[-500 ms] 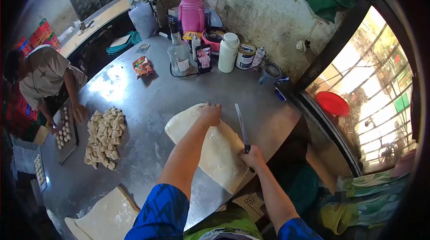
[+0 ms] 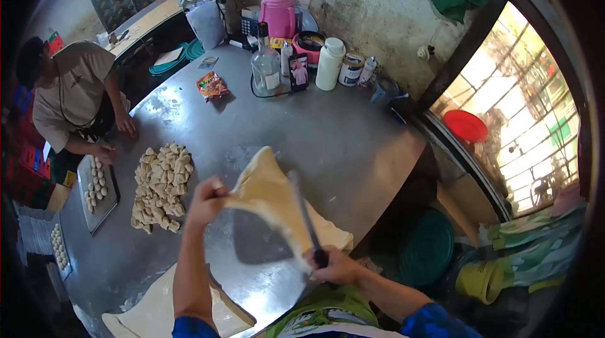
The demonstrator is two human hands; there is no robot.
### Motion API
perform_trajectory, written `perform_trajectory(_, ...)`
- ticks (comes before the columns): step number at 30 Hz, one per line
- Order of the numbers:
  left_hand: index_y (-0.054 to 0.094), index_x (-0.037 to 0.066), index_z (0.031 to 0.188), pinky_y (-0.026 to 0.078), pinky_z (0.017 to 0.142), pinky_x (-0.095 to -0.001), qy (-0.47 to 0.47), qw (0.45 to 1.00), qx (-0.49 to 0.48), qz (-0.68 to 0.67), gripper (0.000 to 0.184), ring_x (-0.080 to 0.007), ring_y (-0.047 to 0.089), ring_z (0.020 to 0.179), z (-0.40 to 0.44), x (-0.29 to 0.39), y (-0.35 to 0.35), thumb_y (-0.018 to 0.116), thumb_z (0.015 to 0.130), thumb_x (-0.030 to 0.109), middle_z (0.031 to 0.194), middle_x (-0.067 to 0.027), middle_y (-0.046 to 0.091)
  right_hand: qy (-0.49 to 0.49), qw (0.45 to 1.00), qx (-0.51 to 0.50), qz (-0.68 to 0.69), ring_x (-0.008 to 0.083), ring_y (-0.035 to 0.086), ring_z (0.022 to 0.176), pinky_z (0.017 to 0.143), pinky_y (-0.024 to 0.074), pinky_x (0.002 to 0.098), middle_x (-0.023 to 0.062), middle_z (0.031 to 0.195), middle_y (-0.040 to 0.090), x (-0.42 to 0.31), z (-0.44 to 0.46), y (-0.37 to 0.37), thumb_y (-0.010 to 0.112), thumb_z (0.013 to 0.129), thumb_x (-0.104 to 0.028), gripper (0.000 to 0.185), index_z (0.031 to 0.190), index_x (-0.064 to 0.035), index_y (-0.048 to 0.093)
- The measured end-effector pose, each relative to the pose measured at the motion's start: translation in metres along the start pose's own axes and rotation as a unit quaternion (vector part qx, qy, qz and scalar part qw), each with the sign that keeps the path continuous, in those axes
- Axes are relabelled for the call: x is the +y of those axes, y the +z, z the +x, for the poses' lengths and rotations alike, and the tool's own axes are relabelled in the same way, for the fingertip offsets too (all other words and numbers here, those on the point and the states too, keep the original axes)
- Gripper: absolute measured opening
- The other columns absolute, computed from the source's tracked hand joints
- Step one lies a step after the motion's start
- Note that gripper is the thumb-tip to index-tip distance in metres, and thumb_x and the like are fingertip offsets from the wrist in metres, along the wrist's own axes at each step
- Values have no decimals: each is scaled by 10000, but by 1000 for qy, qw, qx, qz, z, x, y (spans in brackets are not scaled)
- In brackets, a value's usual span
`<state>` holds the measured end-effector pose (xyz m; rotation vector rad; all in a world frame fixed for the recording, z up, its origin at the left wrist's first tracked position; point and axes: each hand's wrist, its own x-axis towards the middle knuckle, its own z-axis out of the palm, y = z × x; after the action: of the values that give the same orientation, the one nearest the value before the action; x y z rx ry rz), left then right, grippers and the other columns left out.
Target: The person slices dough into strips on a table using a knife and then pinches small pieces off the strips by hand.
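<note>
A large sheet of pale dough (image 2: 268,183) is partly lifted off the metal table (image 2: 359,155), with its far corner sticking up. My left hand (image 2: 207,202) is closed around the dough's left edge and pulls it up. My right hand (image 2: 340,268) grips the dark handle of a long knife (image 2: 304,212), whose blade points away from me across the dough. The fingers of that hand are also at the dough's near edge; whether they pinch it I cannot tell. A second dough slab (image 2: 170,306) lies at the table's near left edge.
Cut dough pieces (image 2: 162,183) are heaped on the left. Beyond them a person (image 2: 75,95) stands by a tray (image 2: 112,194) of dough balls. A glass bottle (image 2: 265,70), a phone (image 2: 298,73), a white bottle (image 2: 330,64) and a pink flask (image 2: 277,13) line the back.
The dough lay flat under my left hand; now that hand has moved left and lifted its edge. My right hand has come nearer with the knife. The person's hand has moved beside the tray.
</note>
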<state>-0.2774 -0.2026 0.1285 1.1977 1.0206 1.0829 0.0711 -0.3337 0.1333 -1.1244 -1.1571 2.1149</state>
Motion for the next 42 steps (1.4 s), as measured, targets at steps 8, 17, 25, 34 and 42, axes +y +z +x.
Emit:
perform_trajectory(8, 533, 52, 1000, 470, 623, -280, -38, 940, 106, 322, 274, -163, 546, 699, -154, -70, -59, 623, 757, -37, 799, -59, 587, 73, 953, -140, -257, 144, 513, 703, 711, 433, 272, -23, 765, 581, 93, 42, 62, 702, 814, -124, 146, 796, -104, 558)
perform_trajectory(17, 515, 0, 1001, 513, 655, -319, -251, 918, 260, 162, 378, -195, 593, 704, -256, -107, 112, 776, 815, 202, 830, -117, 602, -11, 960, -63, -273, 104, 515, 691, 685, 439, 253, -7, 764, 579, 28, -14, 30, 750, 822, -158, 192, 913, -36, 633)
perform_trajectory(25, 541, -1, 995, 502, 705, -405, -157, 890, 362, 231, 286, -327, 606, 735, -233, -143, 218, 682, 813, 169, 809, -163, 620, -120, 946, 56, -296, 195, 548, 714, 672, 459, 335, 80, 870, 640, 62, -87, -46, 638, 951, -194, 282, 1143, -9, 546)
perform_trajectory(34, 554, 23, 946, 500, 700, -403, -79, 860, 351, 361, 259, -328, 621, 742, -264, -106, 119, 721, 787, 142, 818, -135, 628, -35, 820, 26, -570, 345, 626, 692, 635, 466, 441, 206, 832, 655, 97, -110, -16, 498, 989, -199, 374, 1326, -40, 481)
perform_trajectory(42, 572, 21, 921, 492, 664, -412, -56, 844, 409, 341, 234, -350, 614, 724, -176, -115, 31, 707, 744, 96, 774, -135, 615, -11, 770, -66, -634, 384, 631, 646, 568, 456, 462, 203, 785, 656, 71, 12, 87, 427, 985, -182, 629, 1567, -151, 192)
